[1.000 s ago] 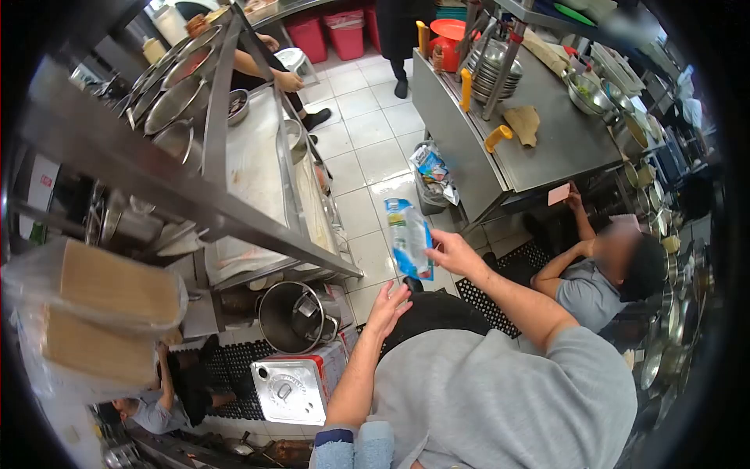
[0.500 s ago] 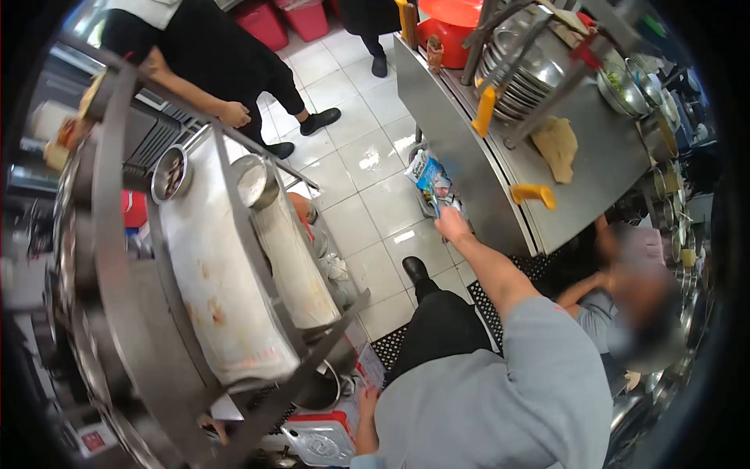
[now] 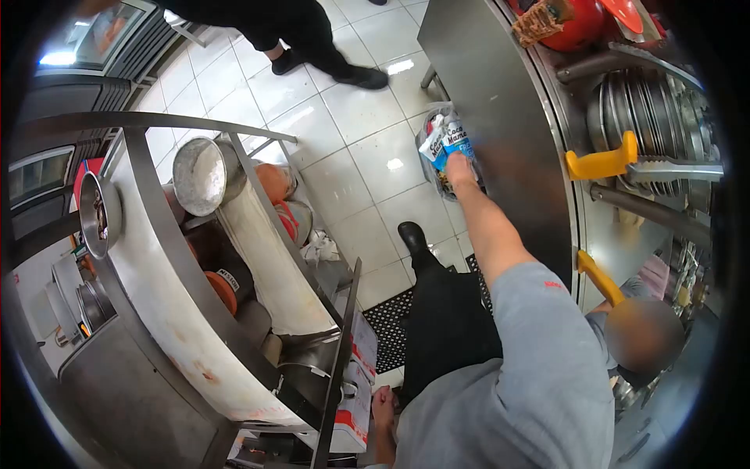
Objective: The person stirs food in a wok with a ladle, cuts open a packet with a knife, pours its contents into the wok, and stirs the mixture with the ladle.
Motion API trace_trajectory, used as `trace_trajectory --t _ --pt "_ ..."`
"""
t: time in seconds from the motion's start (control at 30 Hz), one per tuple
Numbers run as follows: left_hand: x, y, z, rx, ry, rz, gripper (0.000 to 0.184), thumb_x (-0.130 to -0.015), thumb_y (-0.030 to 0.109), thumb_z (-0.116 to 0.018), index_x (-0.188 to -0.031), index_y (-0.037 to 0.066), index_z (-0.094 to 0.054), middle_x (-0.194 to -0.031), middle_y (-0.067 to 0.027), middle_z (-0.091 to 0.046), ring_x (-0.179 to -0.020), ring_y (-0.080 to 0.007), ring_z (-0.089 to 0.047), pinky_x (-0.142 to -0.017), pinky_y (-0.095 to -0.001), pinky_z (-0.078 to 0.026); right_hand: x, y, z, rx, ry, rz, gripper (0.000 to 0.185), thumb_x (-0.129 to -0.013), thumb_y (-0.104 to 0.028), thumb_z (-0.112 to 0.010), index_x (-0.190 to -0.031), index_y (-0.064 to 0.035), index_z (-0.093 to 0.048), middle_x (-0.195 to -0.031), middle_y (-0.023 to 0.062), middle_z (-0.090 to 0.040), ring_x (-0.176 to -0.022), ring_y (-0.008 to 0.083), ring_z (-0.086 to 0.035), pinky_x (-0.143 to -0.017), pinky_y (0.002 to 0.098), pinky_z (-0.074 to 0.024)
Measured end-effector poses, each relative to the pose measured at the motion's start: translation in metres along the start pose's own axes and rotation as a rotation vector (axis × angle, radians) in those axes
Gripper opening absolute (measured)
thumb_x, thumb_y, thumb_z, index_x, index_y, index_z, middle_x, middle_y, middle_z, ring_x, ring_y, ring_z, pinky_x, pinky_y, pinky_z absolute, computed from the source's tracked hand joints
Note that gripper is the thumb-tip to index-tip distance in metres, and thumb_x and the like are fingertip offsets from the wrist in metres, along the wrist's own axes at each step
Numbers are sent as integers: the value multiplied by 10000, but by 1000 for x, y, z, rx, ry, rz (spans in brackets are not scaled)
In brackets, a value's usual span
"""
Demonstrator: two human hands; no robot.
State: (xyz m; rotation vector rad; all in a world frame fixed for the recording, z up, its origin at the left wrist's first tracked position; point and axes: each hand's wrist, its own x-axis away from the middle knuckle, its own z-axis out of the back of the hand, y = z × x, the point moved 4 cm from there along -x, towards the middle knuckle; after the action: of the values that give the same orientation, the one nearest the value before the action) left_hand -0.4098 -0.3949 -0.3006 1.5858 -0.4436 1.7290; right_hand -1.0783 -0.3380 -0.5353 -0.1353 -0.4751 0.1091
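My right hand [image 3: 461,169] reaches down, its fingers closed on a blue and white Coco Mama packet [image 3: 458,142]. The packet is at the mouth of a plastic-lined bin [image 3: 429,166] on the floor, against the metal counter [image 3: 500,109]. Other packaging lies in the bin, partly hidden by my hand. My left hand [image 3: 383,408] hangs low beside my apron with its fingers curled; I see nothing in it. Beside it stand white and red boxes [image 3: 355,406].
On the left, a metal rack [image 3: 148,164] holds a bowl of white powder [image 3: 205,176] and a small pan [image 3: 100,215]. Yellow-handled tongs [image 3: 605,160] hang at the counter's edge. One person's legs [image 3: 312,47] are ahead; another person [image 3: 644,336] is at right.
My right hand and the packet have come down to the bin. The view has moved closer to the counter and the rack. The person ahead has shifted in view.
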Motion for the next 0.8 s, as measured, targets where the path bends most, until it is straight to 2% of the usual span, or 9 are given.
trace_trajectory --t 0.07,0.23,0.27,0.33,0.4,0.53,0.63,0.7,0.8 --pt "-3 3 -2 5 14 -1 330 -967 187 -640 -1228 -5 -574 -850 -13 -600 -688 -86 -536 -601 -241 -449 9 0 -6 -185 -32 -39 408 -889 -160 -644 -1168 111 -521 -1117 318 -650 -1023 479 -655 -870 539 -546" --pt "-9 -7 -4 163 21 -45 370 -959 207 -660 -1247 -5 -565 -981 -54 -662 -794 -123 -615 -689 -259 -500 95 -25 -31 -166 -134 367 298 -893 -217 -624 -1039 43 -620 -1050 316 -659 -1020 464 -643 -908 526 -524" --pt "-2 -4 -6 144 48 -55 375 -957 206 -663 -1248 -9 -564 -1008 -65 -671 -831 -135 -634 -712 -264 -511 125 -28 -33 -149 -197 345 289 -889 -241 -626 -978 33 -647 -1011 291 -673 -998 457 -648 -900 522 -524" --pt "-2 -8 -3 138 94 -59 360 -948 179 -666 -1241 -7 -569 -1060 -85 -684 -958 -169 -670 -789 -279 -536 168 -14 -67 -95 -460 311 433 -845 -340 -687 -1074 27 -661 -1078 281 -673 -1051 428 -644 -924 503 -518" --pt "-3 -22 2 97 80 -151 355 -950 183 -668 -1242 3 -573 -1067 -82 -685 -945 -166 -668 -787 -282 -539 217 -10 -61 108 -666 413 459 -831 -374 -706 -1054 27 -714 -1097 263 -685 -1059 404 -655 -929 477 -525" --pt "-10 -83 13 183 88 -306 267 -954 191 -669 -1157 21 -638 -1017 -69 -700 -896 -151 -670 -751 -272 -543 276 14 -61 216 -642 539 434 -845 -385 -690 -1020 10 -729 -1099 258 -688 -1052 387 -663 -923 457 -525" --pt "11 -130 18 45 211 -372 232 -960 199 -645 -1105 20 -669 -970 -85 -720 -875 -177 -687 -746 -297 -551 318 30 -18 182 -647 551 419 -862 -370 -662 -974 30 -723 -1032 239 -710 -1015 389 -671 -906 455 -530" --pt "22 -164 21 -156 329 -404 260 -950 220 -651 -1103 11 -672 -975 -109 -733 -889 -199 -700 -767 -314 -556 338 54 -15 317 -497 722 354 -882 -330 -623 -922 4 -732 -888 178 -738 -866 339 -711 -812 440 -561" --pt "-3 -242 28 -199 418 -429 299 -905 254 -688 -1075 8 -702 -987 -152 -744 -926 -225 -717 -816 -338 -556 344 101 -36 463 -636 630 321 -901 -331 -616 -867 -40 -750 -764 99 -737 -691 236 -712 -704 402 -573"
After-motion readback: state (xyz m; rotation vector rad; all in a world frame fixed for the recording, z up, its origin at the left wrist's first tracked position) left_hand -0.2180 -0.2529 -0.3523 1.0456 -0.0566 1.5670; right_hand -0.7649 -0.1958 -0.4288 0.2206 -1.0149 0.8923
